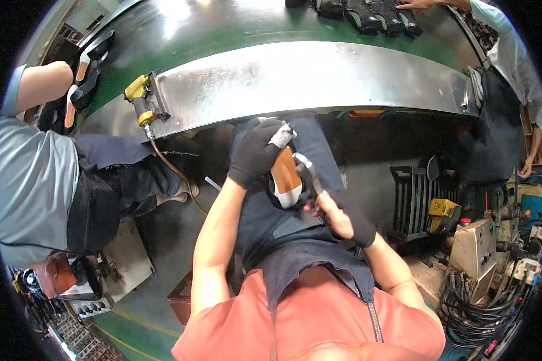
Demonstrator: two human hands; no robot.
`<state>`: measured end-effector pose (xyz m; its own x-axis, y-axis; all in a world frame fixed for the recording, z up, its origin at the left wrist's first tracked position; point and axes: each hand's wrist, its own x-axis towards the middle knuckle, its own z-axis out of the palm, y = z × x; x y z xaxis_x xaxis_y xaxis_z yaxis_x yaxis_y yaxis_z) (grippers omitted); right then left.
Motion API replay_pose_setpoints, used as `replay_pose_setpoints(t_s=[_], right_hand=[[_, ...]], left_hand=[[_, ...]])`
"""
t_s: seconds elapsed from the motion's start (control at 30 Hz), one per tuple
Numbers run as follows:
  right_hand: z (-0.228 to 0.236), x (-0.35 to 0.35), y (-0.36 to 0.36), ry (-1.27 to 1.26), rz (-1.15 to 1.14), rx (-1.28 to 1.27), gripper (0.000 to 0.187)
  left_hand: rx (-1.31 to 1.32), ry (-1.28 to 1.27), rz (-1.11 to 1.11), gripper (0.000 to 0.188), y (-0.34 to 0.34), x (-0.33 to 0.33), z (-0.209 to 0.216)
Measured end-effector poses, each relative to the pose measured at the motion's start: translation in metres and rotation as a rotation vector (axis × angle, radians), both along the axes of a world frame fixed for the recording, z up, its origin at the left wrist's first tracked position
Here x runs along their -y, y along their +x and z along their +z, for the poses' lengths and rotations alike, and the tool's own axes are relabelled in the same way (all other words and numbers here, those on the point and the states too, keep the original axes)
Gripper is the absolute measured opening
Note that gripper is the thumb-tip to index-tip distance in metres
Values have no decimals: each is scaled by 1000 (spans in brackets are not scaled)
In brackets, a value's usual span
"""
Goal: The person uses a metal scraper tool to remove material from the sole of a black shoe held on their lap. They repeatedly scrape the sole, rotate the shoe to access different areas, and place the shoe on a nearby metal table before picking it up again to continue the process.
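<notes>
An unfinished shoe (286,171) rests over my lap, its brown insole board facing up and a whitish part at the near end. My left hand (254,153), in a black glove, is closed round its far end, where crumpled white material (282,136) shows by the fingers. In my right hand (341,219), whose dark glove leaves fingers bare, is a slim hand tool (313,177) with a bright metal end. That end lies close beside the shoe's right edge; I cannot tell whether they touch. Blur hides the tool's exact kind.
Ahead runs a metal bench (271,75), with a yellow pneumatic nail gun (141,99) at its left end. The gun's hose hangs down beside me. Black shoes (367,17) stand beyond. Co-workers sit left and stand right. A machine (473,249) with coiled black cables is at right.
</notes>
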<state>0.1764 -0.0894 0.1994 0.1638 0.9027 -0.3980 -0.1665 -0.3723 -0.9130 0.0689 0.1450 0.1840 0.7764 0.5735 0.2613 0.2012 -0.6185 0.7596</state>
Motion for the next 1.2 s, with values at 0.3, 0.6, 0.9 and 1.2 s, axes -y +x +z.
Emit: replay_pose_setpoints(t_s=[0.3,0.6,0.9,1.2], right_hand=[[-13,-32,-6,47,94,-299,48],[-52,-40,-35,243,-74,551,21],[-52,58,-7,422,461,743,32],[-56,60,3,498,542,785,44]], left_hand=[[384,-561,-137,55,8,9,-27],[452,-443,17,41,5,23,-19],[523,-818,74,113,-65,120,18],[206,-530,155,106,-67,134,27]])
